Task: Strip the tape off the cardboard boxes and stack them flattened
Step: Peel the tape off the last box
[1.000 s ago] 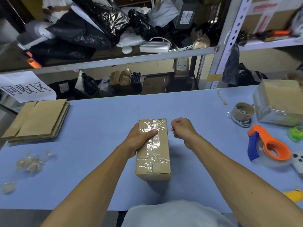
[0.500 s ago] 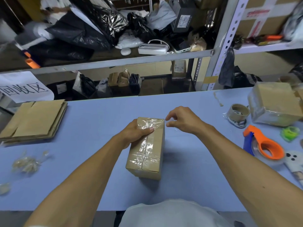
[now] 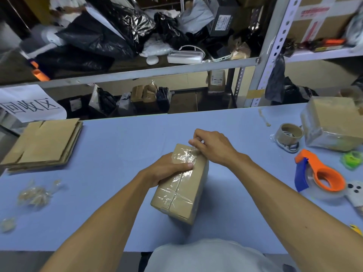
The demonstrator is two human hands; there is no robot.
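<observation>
My left hand (image 3: 169,168) has its grip clamped on the box (image 3: 182,185), thumb across the taped top, holding it tilted at the middle of the blue surface (image 3: 121,146). My right hand (image 3: 211,147) sits at the box's far end, fingers curled, pinching at the tape (image 3: 185,157) there. Flattened boxes (image 3: 43,143) lie stacked at the far left.

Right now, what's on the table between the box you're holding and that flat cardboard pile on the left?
Nothing: in the head view only bare blue table separates the box from the pile.
</observation>
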